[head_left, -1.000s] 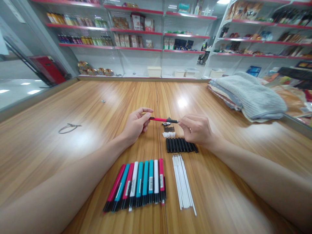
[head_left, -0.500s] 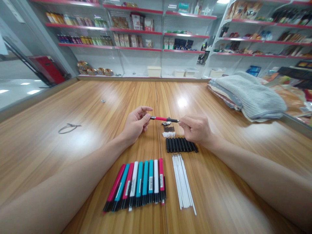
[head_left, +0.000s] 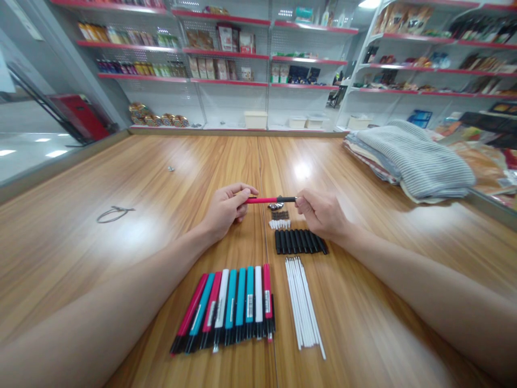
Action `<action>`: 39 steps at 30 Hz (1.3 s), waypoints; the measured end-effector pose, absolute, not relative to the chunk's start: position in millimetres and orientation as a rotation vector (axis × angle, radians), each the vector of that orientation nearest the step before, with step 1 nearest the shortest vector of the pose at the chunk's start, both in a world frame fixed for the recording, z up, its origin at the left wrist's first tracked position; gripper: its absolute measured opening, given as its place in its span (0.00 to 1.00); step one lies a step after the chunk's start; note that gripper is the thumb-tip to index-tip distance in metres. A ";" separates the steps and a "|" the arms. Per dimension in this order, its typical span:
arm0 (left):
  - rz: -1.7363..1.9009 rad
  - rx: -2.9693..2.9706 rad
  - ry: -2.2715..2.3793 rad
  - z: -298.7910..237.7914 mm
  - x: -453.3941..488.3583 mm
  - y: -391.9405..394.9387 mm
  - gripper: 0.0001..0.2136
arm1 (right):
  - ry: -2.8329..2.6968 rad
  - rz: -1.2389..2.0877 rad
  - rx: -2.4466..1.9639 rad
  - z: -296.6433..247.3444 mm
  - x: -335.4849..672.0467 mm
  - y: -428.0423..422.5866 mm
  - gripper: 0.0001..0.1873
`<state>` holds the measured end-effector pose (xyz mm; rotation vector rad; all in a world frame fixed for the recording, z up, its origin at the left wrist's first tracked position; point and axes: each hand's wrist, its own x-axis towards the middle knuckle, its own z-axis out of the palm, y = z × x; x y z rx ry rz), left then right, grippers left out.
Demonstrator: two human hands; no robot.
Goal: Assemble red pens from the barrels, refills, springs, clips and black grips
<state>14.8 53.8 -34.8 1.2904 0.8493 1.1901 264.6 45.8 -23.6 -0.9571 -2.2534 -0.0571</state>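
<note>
A red ballpoint pen [head_left: 264, 200] with a black grip is held level above the table between both hands. My left hand [head_left: 228, 209] pinches its red barrel end. At the tip end, my right hand [head_left: 323, 212] has thumb and finger closed on the pen's metal point. Below the pen lie small silver cone tips [head_left: 276, 206], a cluster of dark springs [head_left: 280, 215], white plugs [head_left: 280, 223] and a row of black grips [head_left: 301, 241]. Nearer to me are white refills [head_left: 304, 304] and a row of red, blue and white pen barrels [head_left: 230, 302].
A looped grey cord [head_left: 115, 213] and a small metal piece [head_left: 170, 169] lie on the left of the wooden table [head_left: 194, 156]. Folded striped cloths [head_left: 412, 156] are piled at the right. Stocked shelves [head_left: 226, 52] stand beyond the far edge.
The pen has turned about its length, so its label has gone from sight, and it lies more level. My left fingers have shifted slightly down and to the right.
</note>
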 end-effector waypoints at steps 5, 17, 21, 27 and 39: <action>1.128 1.311 0.842 -33.1 14.6 52.9 0.11 | -2.264 -0.036 -0.931 -23.4 264.4 47.3 0.16; 1.075 1.521 0.885 -35.9 13.4 51.3 0.15 | -2.126 -0.115 -0.948 -28.5 269.2 50.7 0.19; 1.144 1.626 0.926 -33.2 14.7 48.4 0.13 | -2.093 -0.051 -0.996 -28.4 266.8 47.4 0.22; 1.364 1.732 0.935 -30.9 19.9 40.8 0.09 | -2.016 0.322 -1.106 -28.3 262.7 44.2 0.27; 1.419 0.941 0.625 -36.1 24.3 59.4 0.10 | -2.265 0.470 -0.946 -30.3 256.1 43.1 0.25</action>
